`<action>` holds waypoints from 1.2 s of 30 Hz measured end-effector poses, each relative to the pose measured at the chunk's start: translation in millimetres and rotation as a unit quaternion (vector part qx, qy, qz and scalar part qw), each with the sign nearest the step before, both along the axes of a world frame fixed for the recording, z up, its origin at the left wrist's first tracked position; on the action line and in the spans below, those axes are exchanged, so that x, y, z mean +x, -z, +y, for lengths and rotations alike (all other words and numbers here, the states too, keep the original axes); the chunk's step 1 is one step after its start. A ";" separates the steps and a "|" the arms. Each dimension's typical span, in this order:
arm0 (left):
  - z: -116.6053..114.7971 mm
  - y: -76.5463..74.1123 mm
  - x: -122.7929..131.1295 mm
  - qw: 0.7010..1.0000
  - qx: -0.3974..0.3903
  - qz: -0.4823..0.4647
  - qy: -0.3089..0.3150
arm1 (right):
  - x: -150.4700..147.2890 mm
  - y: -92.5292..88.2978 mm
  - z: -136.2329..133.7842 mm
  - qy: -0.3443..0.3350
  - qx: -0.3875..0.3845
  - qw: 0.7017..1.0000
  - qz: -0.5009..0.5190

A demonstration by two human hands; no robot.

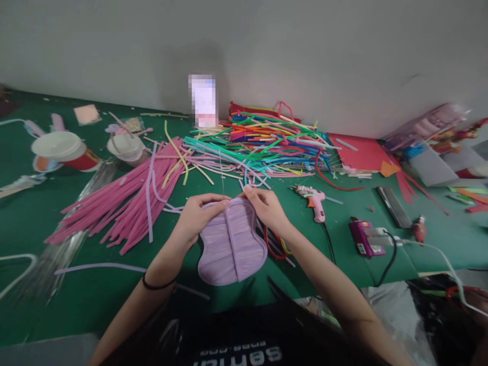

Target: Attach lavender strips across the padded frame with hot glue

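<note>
A flat lilac shape [219,251] with a wavy outline and a raised strip down its middle hangs between my hands over the green table. My left hand [198,213] pinches its upper left edge, thumb on top. At the upper right edge, my right hand [267,206] grips it between thumb and curled fingers. A thin wire [221,170] rises from the top of the shape near my left thumb.
Pink strips [125,208] fan out at left beside two cups. Many coloured pipe cleaners [274,140] lie behind my hands. To the right are a pink glue gun [316,203], a purple power block [364,236] with cables and a white bin [434,165]. A lit phone [204,101] leans against the wall.
</note>
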State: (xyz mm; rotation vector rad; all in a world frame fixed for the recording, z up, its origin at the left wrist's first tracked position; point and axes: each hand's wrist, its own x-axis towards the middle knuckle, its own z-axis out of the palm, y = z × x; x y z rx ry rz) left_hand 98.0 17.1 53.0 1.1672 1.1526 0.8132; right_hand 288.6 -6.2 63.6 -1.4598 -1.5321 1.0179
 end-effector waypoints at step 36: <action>6.1 5.7 -4.8 0.998 -0.053 0.006 0.029 | 8.9 10.0 0.0 -0.029 -0.093 0.992 0.076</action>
